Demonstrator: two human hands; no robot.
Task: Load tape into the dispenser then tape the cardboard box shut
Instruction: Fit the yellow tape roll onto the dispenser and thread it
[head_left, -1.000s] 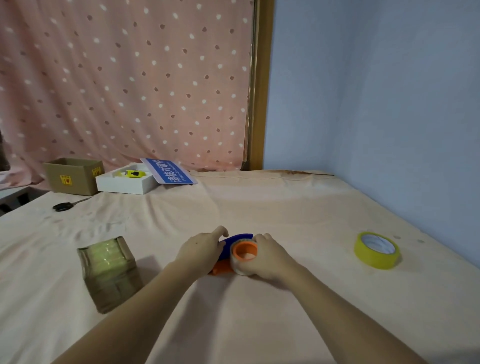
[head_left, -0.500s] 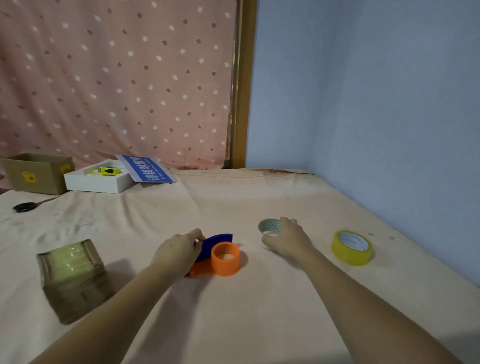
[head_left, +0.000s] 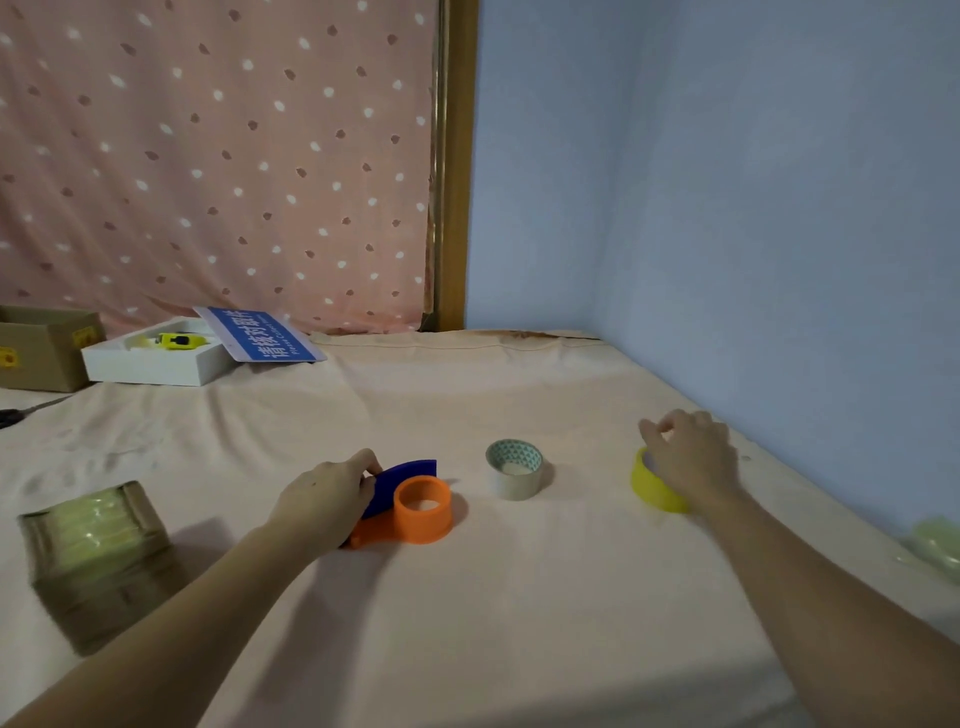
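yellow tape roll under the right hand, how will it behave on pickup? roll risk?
The yellow tape roll lies flat on the cloth, so it probably won't roll unless tipped on edge. Looks like a rigid ring, likely light. The right hand covers its top; the smooth outer face may be slightly slippery.

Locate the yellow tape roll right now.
Head view, right side: the yellow tape roll lies on the cloth under the right hand, right of the empty tape core.
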